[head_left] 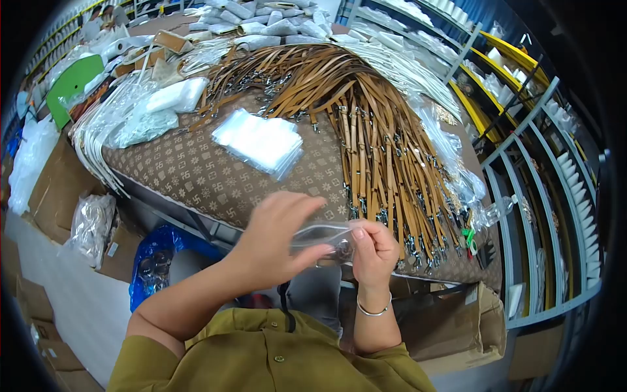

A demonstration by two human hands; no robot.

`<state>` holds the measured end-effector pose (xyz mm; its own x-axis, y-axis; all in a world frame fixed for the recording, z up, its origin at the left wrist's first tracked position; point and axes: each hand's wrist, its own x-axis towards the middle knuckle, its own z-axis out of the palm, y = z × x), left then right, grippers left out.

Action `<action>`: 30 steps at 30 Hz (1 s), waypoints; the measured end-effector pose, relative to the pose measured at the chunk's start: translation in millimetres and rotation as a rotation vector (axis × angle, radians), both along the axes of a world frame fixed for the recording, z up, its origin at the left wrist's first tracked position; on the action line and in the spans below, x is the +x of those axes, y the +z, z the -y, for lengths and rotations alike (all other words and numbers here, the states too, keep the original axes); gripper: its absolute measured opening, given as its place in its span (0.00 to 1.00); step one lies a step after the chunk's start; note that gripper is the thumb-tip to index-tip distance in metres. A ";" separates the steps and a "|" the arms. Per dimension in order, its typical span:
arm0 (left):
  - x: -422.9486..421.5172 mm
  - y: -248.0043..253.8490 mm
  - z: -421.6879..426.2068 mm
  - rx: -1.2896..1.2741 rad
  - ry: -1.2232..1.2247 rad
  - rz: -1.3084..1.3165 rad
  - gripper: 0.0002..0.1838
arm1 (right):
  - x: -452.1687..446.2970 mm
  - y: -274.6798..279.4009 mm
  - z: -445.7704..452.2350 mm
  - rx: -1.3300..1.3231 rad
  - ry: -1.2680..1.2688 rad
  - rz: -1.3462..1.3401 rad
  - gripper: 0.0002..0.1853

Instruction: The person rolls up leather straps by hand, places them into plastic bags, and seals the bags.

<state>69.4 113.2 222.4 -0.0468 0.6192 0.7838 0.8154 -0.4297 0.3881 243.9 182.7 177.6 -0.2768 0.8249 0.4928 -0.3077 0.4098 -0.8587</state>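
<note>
In front of my body, a clear zip bag point(326, 230) is held up by its top edge. My right hand point(375, 253), with a bracelet at the wrist, pinches the bag's right corner between thumb and fingers. Something small and dark shows low in the bag, too unclear to name. At the bag's left side, my left hand point(279, 234) has its thumb and fingers spread apart; whether it touches the plastic I cannot tell. A stack of clear plastic bags point(260, 140) lies on the patterned tabletop point(189, 171) beyond my hands.
Many brown straps point(372, 157) with metal clips cover the table's right half. White straps point(98, 134) and plastic packets point(163, 98) lie left; wrapped bundles point(281, 27) are piled behind. Scissors point(470, 242) with green handles rest near the right edge. Cardboard boxes point(480, 326) and metal shelving point(522, 176) stand right.
</note>
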 end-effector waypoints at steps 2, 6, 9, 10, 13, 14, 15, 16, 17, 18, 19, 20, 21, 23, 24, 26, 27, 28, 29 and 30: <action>4.5 4.4 -4.6 -0.183 -0.152 0.001 0.12 | -3.7 -0.5 2.6 0.000 0.011 -0.027 0.04; 6.9 19.1 -6.9 -0.306 -0.248 -0.043 0.09 | -4.2 -2.8 5.0 -0.003 -0.016 -0.095 0.04; 8.3 20.0 -11.1 -0.341 -0.283 -0.061 0.08 | -3.6 -4.3 6.0 0.001 -0.015 -0.085 0.04; 8.2 19.4 -13.1 -0.358 -0.313 -0.063 0.08 | -3.8 -4.1 7.1 -0.003 -0.014 -0.079 0.04; 10.9 19.9 -14.4 -0.378 -0.343 -0.037 0.07 | -5.5 -4.5 9.4 -0.016 -0.013 -0.071 0.04; 12.8 20.1 -15.0 -0.379 -0.346 -0.007 0.07 | -6.1 -4.7 9.3 -0.018 -0.007 -0.085 0.04; 14.1 20.1 -15.4 -0.381 -0.350 0.023 0.06 | -6.3 -5.0 9.2 -0.021 -0.002 -0.099 0.04; 14.8 19.9 -15.6 -0.382 -0.353 0.022 0.06 | -6.1 -5.4 9.4 -0.024 0.002 -0.112 0.04; 15.4 19.8 -15.9 -0.388 -0.357 0.037 0.06 | -5.8 -5.2 9.6 -0.025 0.000 -0.113 0.04; 15.8 19.6 -16.1 -0.394 -0.361 0.053 0.05 | -5.4 -4.5 10.0 -0.028 0.000 -0.111 0.04; 16.2 19.3 -16.1 -0.400 -0.365 0.069 0.05 | -5.1 -3.8 10.7 -0.031 0.001 -0.110 0.04; 16.3 19.2 -16.4 -0.400 -0.365 0.069 0.05 | -5.4 -3.6 11.0 -0.033 0.002 -0.109 0.03; 16.5 19.2 -16.8 -0.407 -0.368 0.070 0.05 | -5.8 -3.9 11.0 -0.033 0.002 -0.110 0.03; 16.9 19.0 -17.6 -0.420 -0.376 0.071 0.05 | -6.7 -5.5 11.4 -0.033 -0.015 -0.117 0.03; 17.2 18.7 -18.0 -0.420 -0.376 0.070 0.05 | -7.1 -6.0 11.7 -0.034 -0.024 -0.120 0.03; 17.2 17.7 -18.8 -0.430 -0.388 0.075 0.05 | -9.4 -6.7 12.9 -0.032 -0.040 -0.122 0.03; 17.0 17.0 -19.1 -0.436 -0.394 0.078 0.05 | -10.5 -7.1 13.6 -0.030 -0.056 -0.124 0.03; 17.0 15.6 -18.9 -0.437 -0.394 0.078 0.05 | -10.9 -7.5 14.1 -0.029 -0.072 -0.126 0.03; 16.9 13.7 -18.4 -0.404 -0.364 0.039 0.05 | -10.5 -8.4 13.9 -0.030 -0.072 -0.125 0.03; 16.6 12.0 -17.8 -0.370 -0.334 0.000 0.04 | -9.8 -10.0 13.1 -0.072 -0.086 -0.129 0.03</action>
<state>85.9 130.9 234.3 0.2017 0.8370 0.5086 0.6568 -0.5008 0.5638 234.1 169.6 167.6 -0.1417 0.8772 0.4587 -0.3838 0.3785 -0.8423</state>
